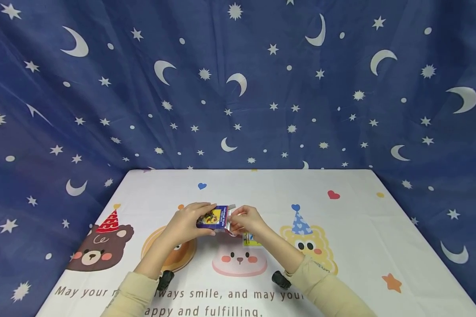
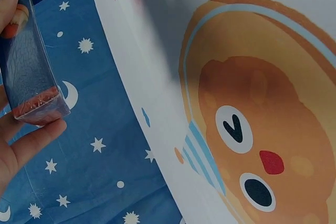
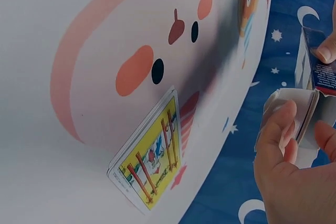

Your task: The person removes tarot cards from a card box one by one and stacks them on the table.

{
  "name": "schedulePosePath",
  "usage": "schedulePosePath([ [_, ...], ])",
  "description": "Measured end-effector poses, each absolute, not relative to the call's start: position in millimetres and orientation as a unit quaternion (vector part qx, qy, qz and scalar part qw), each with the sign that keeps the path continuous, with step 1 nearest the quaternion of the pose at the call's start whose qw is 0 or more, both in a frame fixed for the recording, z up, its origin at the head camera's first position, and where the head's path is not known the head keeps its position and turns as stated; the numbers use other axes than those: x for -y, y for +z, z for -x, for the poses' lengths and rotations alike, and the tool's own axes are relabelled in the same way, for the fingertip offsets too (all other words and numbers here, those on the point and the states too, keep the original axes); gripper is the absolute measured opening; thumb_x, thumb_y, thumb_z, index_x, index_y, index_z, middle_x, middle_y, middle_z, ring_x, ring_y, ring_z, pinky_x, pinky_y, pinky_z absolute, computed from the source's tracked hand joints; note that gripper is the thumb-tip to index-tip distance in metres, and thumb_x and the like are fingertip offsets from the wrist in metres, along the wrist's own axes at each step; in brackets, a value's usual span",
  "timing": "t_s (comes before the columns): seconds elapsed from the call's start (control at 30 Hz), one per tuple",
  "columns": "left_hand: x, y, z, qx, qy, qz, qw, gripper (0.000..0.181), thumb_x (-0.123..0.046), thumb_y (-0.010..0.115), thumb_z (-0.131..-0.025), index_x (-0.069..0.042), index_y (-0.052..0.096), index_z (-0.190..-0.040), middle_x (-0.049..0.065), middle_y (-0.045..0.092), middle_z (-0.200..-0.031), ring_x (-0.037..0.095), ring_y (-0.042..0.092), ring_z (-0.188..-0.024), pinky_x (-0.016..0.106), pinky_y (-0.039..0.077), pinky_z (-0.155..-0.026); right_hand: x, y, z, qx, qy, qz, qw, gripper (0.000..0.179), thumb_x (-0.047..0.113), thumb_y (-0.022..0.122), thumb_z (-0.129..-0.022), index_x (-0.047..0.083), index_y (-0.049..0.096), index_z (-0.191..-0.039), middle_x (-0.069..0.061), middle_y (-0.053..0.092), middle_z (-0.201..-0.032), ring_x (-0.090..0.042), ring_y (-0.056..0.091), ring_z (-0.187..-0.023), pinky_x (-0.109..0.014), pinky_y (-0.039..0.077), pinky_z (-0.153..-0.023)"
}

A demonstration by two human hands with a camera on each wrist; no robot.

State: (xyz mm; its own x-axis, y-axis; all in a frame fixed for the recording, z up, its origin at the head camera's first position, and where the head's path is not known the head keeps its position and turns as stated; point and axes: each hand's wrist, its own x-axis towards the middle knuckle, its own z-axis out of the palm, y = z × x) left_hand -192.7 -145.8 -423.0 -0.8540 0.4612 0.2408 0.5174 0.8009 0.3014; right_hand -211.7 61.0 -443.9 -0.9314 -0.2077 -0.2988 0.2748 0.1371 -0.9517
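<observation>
My left hand [image 1: 187,223] grips a blue tarot card box [image 1: 212,217] with a yellow picture and "Universal Wa..." on its face. The left wrist view shows fingers along the box's sides and near its red-edged, wrapped-looking end. At the opposite, opened end, my right hand [image 1: 247,219] has thumb and fingers curled about the white cardboard flaps [image 3: 273,109]. What lies inside the box is hidden. A small stack of tarot cards [image 3: 155,156], the top one yellow with red-brown poles, rests on the table just below the right hand.
A white tablecloth [image 1: 353,229] printed with cartoon animals, hearts and lettering covers the table. Behind it hangs a dark blue curtain [image 1: 262,110] with moons and stars. Black wrist cameras [image 1: 280,279] sit near both sleeve cuffs.
</observation>
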Motion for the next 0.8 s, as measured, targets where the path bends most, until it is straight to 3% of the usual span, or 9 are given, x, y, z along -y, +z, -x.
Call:
schedulePosePath([
  [0.8,148.0,-421.5,193.2,0.948,-0.179,0.251,0.077,0.075,-0.041,0.082,-0.067,-0.016,0.056,-0.133,0.009,0.059,-0.130,0.031,0.055,-0.120,0.050,0.049,-0.093,-56.9,-445.3,211.5,-0.739,-0.645,-0.027,0.191,0.007,0.005,0.060,-0.086,-0.002,0.057,-0.086,-0.003,0.057,-0.066,-0.009,0.056,-0.052,-0.019,0.054,-0.051],
])
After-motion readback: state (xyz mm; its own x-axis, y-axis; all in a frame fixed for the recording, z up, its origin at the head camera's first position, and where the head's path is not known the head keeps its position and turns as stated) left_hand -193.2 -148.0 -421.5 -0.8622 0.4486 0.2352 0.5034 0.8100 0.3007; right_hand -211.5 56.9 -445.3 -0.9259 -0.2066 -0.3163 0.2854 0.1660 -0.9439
